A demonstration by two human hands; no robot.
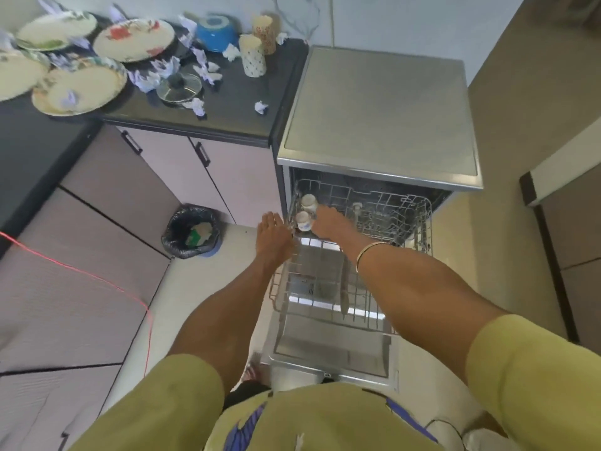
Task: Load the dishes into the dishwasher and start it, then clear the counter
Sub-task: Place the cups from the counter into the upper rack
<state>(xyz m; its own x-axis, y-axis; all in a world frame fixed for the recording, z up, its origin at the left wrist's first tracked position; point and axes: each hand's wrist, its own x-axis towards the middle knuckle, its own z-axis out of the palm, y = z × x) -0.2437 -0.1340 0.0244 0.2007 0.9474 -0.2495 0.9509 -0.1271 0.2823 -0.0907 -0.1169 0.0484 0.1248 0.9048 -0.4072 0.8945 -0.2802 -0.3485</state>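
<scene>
Cup gripped by right hand, being seated at upper rack's left edge beside second cup. Left hand flat, fingers straight, at rack's left edge, likely steadying. Plates unloaded on counter.

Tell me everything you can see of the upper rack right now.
The upper rack is a grey wire basket, pulled partway out of the open dishwasher above the lower rack. Two white cups sit at its left end; the rest looks mostly bare. The right hand reaches in at the nearer cup; the left hand rests at its left edge.
</scene>
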